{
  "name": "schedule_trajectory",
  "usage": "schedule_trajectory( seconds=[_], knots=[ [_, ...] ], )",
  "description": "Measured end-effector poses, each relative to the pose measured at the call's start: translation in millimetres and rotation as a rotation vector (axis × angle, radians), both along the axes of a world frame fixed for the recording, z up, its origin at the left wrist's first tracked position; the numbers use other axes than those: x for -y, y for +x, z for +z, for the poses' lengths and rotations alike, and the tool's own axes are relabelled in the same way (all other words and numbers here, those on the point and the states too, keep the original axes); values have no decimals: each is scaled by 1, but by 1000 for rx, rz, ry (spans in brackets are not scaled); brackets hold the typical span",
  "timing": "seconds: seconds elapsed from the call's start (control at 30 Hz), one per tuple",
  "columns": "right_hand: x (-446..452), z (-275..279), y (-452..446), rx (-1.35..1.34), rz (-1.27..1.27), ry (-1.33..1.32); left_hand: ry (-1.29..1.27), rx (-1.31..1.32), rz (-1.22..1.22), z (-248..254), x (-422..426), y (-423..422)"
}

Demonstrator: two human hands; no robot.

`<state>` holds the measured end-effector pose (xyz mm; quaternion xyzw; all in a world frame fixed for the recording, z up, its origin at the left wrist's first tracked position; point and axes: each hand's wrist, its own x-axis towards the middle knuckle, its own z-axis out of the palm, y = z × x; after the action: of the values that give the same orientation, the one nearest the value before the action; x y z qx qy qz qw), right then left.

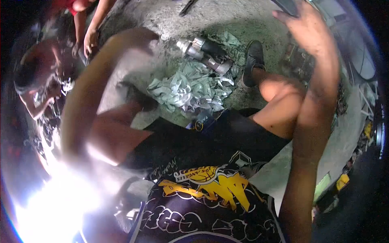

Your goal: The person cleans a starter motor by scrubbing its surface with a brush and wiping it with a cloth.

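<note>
My left hand (pixel 139 38) hangs blurred over the floor at the upper left; its fingers are smeared by motion. At the top right, my right hand (pixel 306 28) is wrapped round a dark object (pixel 287 6), partly cut off by the frame edge. Between my legs, a crumpled silvery-green cloth or sheet (pixel 194 87) lies on the floor. Metal cylindrical parts (pixel 198 52) rest at its upper edge, one with a black section.
At the upper left another person's hand (pixel 91 40) reaches down near blurred metal parts (pixel 67 86). A dark tool (pixel 187 7) lies on the concrete floor (pixel 162 16). Bright glare fills the lower left. Clutter with a yellow piece (pixel 342 182) lines the right side.
</note>
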<state>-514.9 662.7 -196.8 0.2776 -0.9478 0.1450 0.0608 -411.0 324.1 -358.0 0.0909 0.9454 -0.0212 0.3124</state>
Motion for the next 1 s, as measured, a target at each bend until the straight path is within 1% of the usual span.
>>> schedule_trajectory(
  seconds=[0.03, 0.07, 0.1, 0.17, 0.2, 0.23, 0.3, 0.33, 0.4, 0.47, 0.57, 0.67, 0.73, 0.8, 0.9, 0.93, 1.0],
  knots=[
    [-1, -3, -2, 43, -2, -100, -39, -110, -19, -18, -13, -19],
    [-2, -7, -4, 84, -3, -202, -15, -119, -2, -30, -35, -44],
    [-7, -20, -24, 256, 47, -286, 8, -125, 18, -44, -60, -68],
    [-2, -1, 1, 270, -36, -151, -64, -304, -56, -85, -105, -90],
    [0, 6, -5, 432, -107, -95, -47, -209, -82, -111, -125, -99],
    [-8, -3, -4, 345, -85, -73, -35, -126, -104, -134, -143, -110],
    [-22, -22, -2, 163, -52, -24, 88, -64, 83, -194, -171, -119],
    [-27, -35, -5, 41, -19, 12, 46, -73, 21, -219, -177, -124],
    [-38, -44, -16, -61, 24, 34, 24, -44, 23, -242, -186, -131],
    [-47, -47, -22, -18, 47, -7, 4, -18, 8, -255, -187, -137],
    [-53, -43, -27, 21, 113, -70, -8, 9, -28, -253, -180, -141],
    [-53, -34, -30, 155, 61, -85, 16, 25, -93, -237, -177, -134],
    [-51, -13, -18, 118, 19, -1, 36, 61, -169, -216, -173, -115],
    [-56, -11, -14, 87, 42, -11, 71, 93, -232, -193, -168, -97],
    [-61, -36, -10, 97, 122, -186, 144, 119, -364, -161, -157, -74],
    [-59, -35, -4, 222, 95, -151, 164, 115, -444, -151, -153, -70],
    [-53, -7, -3, 437, 39, -69, 187, 55, -652, -139, -148, -57]
  ],
)
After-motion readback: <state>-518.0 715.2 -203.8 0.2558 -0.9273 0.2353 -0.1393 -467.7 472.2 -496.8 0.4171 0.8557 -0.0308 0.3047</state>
